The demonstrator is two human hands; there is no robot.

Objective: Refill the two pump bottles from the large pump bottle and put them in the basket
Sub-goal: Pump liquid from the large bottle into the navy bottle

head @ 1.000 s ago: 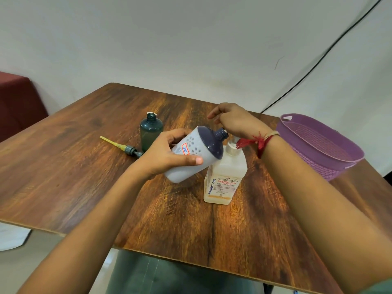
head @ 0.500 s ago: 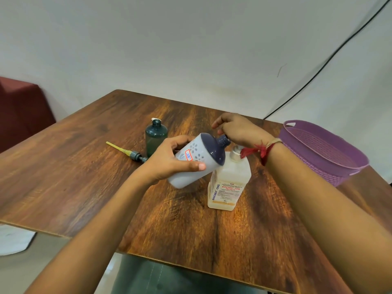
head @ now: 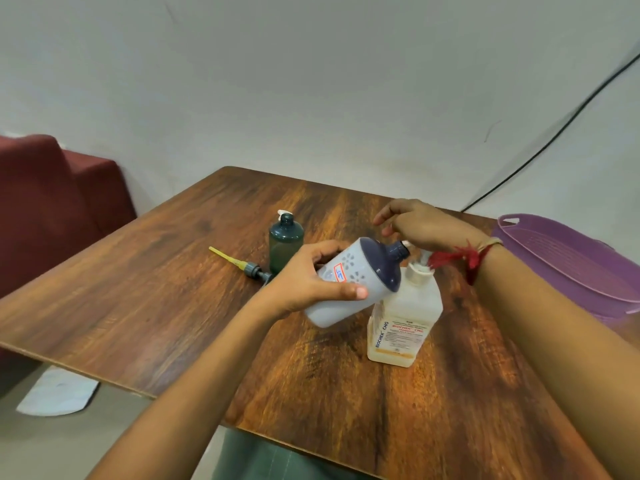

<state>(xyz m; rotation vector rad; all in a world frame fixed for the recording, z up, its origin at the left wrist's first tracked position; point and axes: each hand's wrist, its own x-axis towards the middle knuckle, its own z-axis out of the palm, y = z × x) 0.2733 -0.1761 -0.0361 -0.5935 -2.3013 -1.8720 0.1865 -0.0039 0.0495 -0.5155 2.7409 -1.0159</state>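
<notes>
**On the tabletop: a white bottle tipped to the big one**

In the middle of the brown tabletop (head: 138, 306) stands the large pump bottle (head: 405, 320). It is pale, upright, and has red and blue writing on its front.

The left hand (head: 311, 278) grips the white bottle (head: 353, 285) around its body. This bottle has a dark blue top and is tilted. Its open neck points right, right next to the pump of the large bottle.

The right hand (head: 415, 225) lies over that pump and hides its head. Its fingers are loose and a little bent, and they wrap around nothing. A red thread (head: 464, 258) is tied on that wrist.

Left of the hands and a bit farther back, the green bottle (head: 285, 245) stands upright with its neck open. Just left of it a loose pump (head: 242, 265) with a yellow tube lies flat.

At the right edge sits the purple basket (head: 568, 268), well apart from the bottles.
</notes>
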